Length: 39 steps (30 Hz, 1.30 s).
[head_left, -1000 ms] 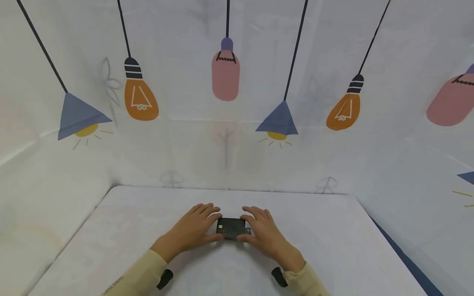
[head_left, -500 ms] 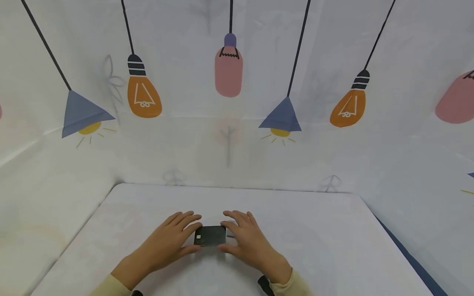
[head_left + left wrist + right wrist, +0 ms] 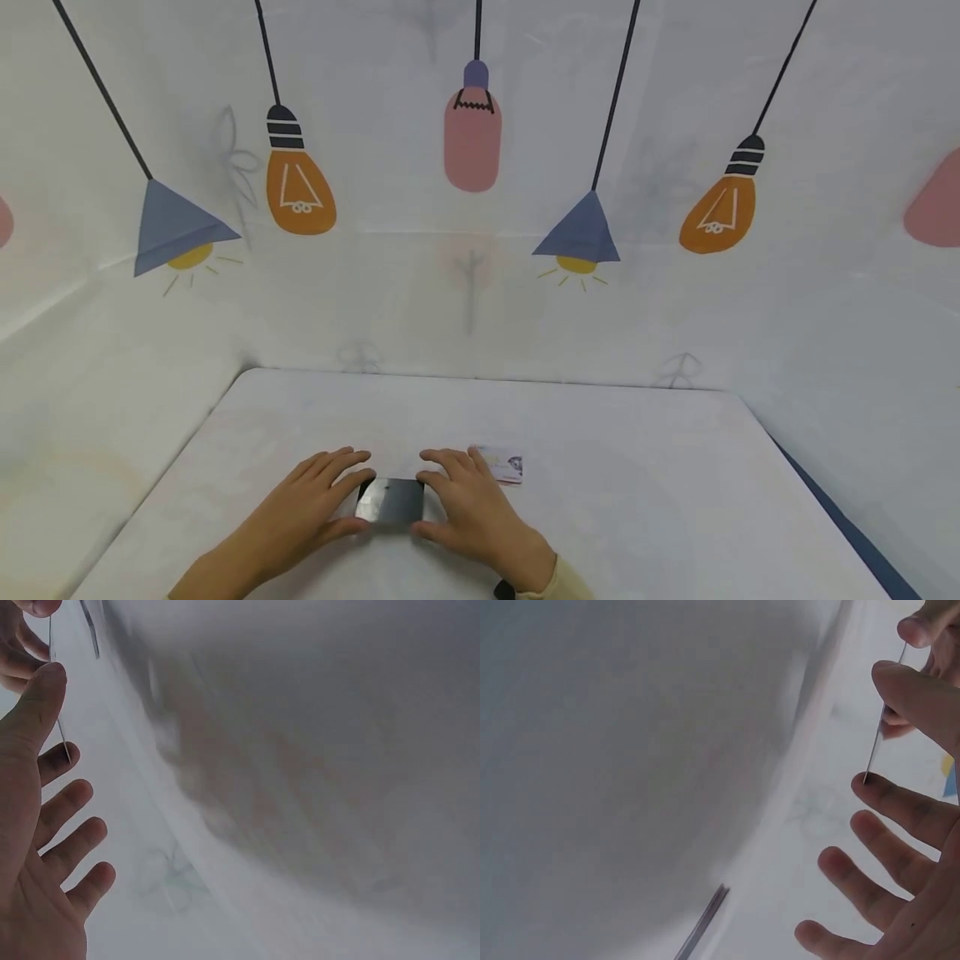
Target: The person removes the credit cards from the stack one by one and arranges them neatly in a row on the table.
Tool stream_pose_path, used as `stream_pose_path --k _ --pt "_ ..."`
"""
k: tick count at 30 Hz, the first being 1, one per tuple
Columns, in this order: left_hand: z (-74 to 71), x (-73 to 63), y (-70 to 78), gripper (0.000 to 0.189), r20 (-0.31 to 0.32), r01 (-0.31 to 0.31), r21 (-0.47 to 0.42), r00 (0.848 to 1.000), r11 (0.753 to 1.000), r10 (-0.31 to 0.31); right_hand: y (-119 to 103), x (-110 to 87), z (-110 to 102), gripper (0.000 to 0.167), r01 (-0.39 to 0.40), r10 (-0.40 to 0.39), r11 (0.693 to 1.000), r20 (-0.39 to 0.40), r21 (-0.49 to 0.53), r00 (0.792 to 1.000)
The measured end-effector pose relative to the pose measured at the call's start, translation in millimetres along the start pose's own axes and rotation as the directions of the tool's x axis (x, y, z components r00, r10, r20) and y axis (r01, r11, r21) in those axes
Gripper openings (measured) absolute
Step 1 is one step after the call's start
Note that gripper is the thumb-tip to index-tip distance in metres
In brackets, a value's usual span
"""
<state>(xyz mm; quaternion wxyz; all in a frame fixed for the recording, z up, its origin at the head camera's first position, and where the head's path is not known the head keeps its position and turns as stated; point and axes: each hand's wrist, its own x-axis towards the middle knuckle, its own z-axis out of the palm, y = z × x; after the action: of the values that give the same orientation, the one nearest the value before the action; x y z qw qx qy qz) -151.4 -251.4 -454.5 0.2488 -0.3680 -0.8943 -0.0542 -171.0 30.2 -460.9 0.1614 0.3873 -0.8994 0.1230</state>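
Note:
A dark, glossy card (image 3: pixel 392 502) is held flat-on between both hands above the table. My left hand (image 3: pixel 303 508) pinches its left edge between thumb and index finger. On the opposite edge, my right hand (image 3: pixel 474 512) pinches it the same way. Seen from the left wrist, the thin card (image 3: pixel 63 731) appears edge-on, and the other fingers of the left hand (image 3: pixel 37 817) spread away from it. The right wrist view also has the card (image 3: pixel 875 742) edge-on, its corner against the index fingertip. Glare hides any print on its face.
A pale printed card (image 3: pixel 506 465) lies on the white table (image 3: pixel 637 483) behind the right hand, partly covered by it. In the right wrist view, its thin edge (image 3: pixel 703 922) looks like a small stack. A patterned curtain (image 3: pixel 405 292) stands behind the table.
Both hands have carried the dark card left and nearer to the person. Its printed VIP face now shows glare. The pale card on the table has come into view behind the right hand.

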Motion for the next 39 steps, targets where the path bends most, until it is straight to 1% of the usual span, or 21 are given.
stream_pose_path --k 4,7,9,13,16,21,24,27,29,32,36,39 --pt "-6.0 -6.8 -4.5 0.058 0.023 0.045 -0.004 0.999 0.999 -0.045 -7.8 8.2 3.3 0.057 -0.002 0.002 1.0 0.011 0.005 1.0" --pt "-10.7 -12.3 -7.6 0.057 0.048 0.092 -0.019 0.995 0.996 -0.091 -13.6 14.3 7.3 0.055 -0.011 0.01 1.0 0.021 0.011 1.0" --pt "-11.8 -16.6 -10.7 0.056 0.065 0.112 -0.015 0.992 0.994 -0.111 -17.5 18.8 10.4 0.053 -0.015 0.015 1.0 0.027 0.009 1.0" --pt "-14.4 -25.2 -17.6 0.055 0.097 0.134 -0.002 0.986 0.991 -0.133 -26.0 27.1 17.8 0.051 -0.02 0.021 1.0 0.037 -0.015 0.999" --pt "-17.2 -33.5 -23.1 0.054 0.11 0.154 0.001 0.982 0.988 -0.153 -33.5 34.1 22.6 0.051 -0.025 0.027 0.999 0.052 -0.025 0.998" --pt "-21.2 -49.6 -32.4 0.055 0.129 0.203 -0.027 0.972 0.979 -0.198 -47.8 46.1 28.3 0.05 -0.036 0.039 0.999 0.094 -0.034 0.995" --pt "-19.2 -60.0 -38.8 0.056 0.139 0.237 -0.044 0.964 0.971 -0.228 -55.9 54.3 30.4 0.049 -0.046 0.053 0.997 0.134 -0.055 0.99" --pt "-17.4 -70.3 -44.8 0.057 0.135 0.258 -0.05 0.959 0.965 -0.25 -63.7 63.9 32.3 0.049 -0.047 0.061 0.995 0.173 -0.087 0.983" --pt "-16.9 -75.4 -48.9 0.057 0.134 0.264 -0.044 0.957 0.964 -0.256 -68.1 70.2 33.3 0.049 -0.047 0.066 0.994 0.191 -0.103 0.979" --pt "-18.8 -79.0 -53.8 0.057 0.132 0.268 -0.039 0.956 0.963 -0.261 -73.4 78.9 34.7 0.047 -0.037 0.062 0.992 0.205 -0.125 0.977" --pt "-18.9 -80.2 -62.2 0.059 0.119 0.241 -0.004 0.964 0.971 -0.239 -78.9 88.2 36.8 0.046 -0.022 0.056 0.987 0.214 -0.158 0.975" --pt "-18.2 -81.8 -66.2 0.06 0.113 0.218 0.022 0.969 0.976 -0.219 -82.4 91.9 40.3 0.047 -0.022 0.066 0.983 0.236 -0.184 0.969"
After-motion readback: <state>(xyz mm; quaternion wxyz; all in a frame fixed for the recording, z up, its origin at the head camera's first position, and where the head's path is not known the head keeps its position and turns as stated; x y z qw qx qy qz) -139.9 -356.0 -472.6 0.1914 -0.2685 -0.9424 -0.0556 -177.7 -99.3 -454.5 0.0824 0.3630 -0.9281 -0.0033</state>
